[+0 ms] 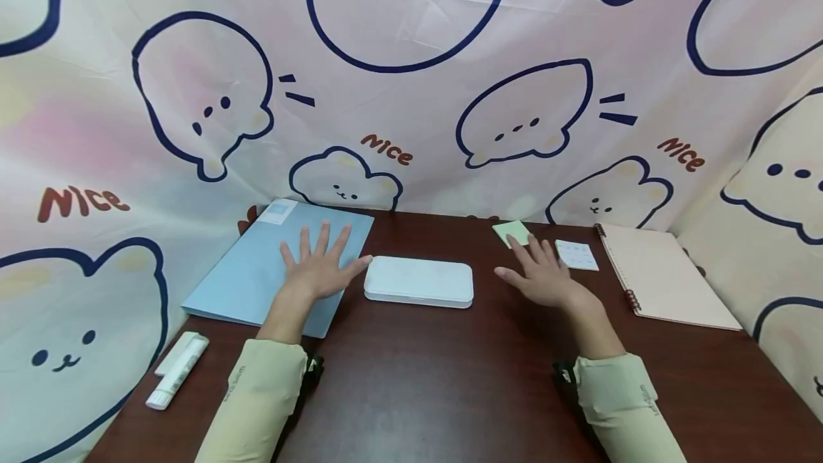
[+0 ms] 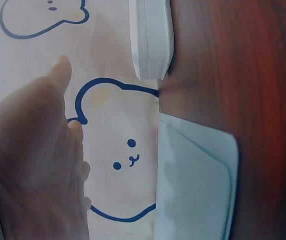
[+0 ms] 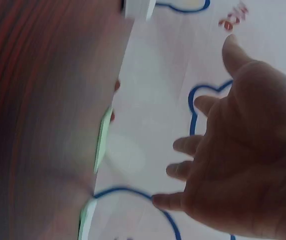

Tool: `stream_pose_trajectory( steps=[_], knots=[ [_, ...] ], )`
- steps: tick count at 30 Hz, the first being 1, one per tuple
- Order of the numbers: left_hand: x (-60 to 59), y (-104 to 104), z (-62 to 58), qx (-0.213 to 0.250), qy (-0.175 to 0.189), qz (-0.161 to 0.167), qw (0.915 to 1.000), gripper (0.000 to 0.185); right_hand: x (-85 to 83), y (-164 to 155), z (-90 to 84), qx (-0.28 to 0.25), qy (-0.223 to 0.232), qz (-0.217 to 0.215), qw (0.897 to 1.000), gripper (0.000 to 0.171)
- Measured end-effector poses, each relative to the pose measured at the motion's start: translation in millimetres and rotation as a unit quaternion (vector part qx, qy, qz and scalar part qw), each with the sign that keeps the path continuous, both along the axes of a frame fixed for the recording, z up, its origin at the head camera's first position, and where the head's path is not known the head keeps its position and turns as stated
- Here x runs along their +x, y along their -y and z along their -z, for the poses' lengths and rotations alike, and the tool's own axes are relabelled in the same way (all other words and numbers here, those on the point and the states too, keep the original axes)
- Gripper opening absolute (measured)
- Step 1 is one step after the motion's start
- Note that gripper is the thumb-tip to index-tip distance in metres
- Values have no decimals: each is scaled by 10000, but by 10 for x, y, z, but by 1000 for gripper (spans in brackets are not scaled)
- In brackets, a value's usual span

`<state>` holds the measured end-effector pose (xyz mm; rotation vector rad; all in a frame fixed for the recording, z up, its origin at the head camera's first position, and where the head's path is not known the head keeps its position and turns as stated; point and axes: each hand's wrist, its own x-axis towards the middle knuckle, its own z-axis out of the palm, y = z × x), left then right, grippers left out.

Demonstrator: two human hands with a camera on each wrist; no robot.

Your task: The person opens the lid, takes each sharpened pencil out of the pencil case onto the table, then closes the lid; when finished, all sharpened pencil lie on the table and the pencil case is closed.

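Far left, near the table [image 1: 450, 391] edge: a white glue stick [image 1: 176, 370], lying flat, well apart from both hands. Next to it, further back: a light blue folder [image 1: 257, 270], flat on the dark wood, one corner toward the printed cloth backdrop [image 1: 411, 91]. Resting over the folder's right part: the left hand [image 1: 318, 266], palm down, fingers straight and spread, gripping nothing; thumb tip just beside the left end of a white case [image 1: 419, 281], touching or not impossible to tell. Seen from the left wrist view: the same hand [image 2: 38, 160] blurred and close, the folder's corner [image 2: 197, 185] and the end of the case [image 2: 152, 40] beyond it.

Centre of the table, between the two hands: the white case, closed, long side toward the person.

Right of the case: the right hand [image 1: 546, 274], palm down, fingers extended and relaxed, holding nothing, apart from the case. From the right wrist view: fingers [image 3: 192, 145] loosely spread above the tabletop. Just past the fingertips: a green sticky-note pad [image 1: 512, 232]. Beside it: a small white sticker sheet [image 1: 576, 254]. Far right: a spiral notebook [image 1: 665, 276], closed, cream cover up.
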<state>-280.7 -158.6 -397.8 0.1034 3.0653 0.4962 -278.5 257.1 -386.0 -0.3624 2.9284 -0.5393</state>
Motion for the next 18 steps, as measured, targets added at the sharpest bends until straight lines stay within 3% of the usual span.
stream_pose_trajectory(
  steps=[6, 10, 18],
  knots=[
    [13, -95, 11, 187, 204, 397, 9988, 101, -46, 373, 35, -535, 415, -883, 9938, 86],
    [30, -178, 25, 288, 310, 722, 9965, 104, -71, 558, 94, -532, 710, -1355, 9868, 90],
    [17, -252, 85, 261, 556, 1094, 9921, 103, -97, 742, 140, -184, 710, -1457, 9866, 82]
  ],
)
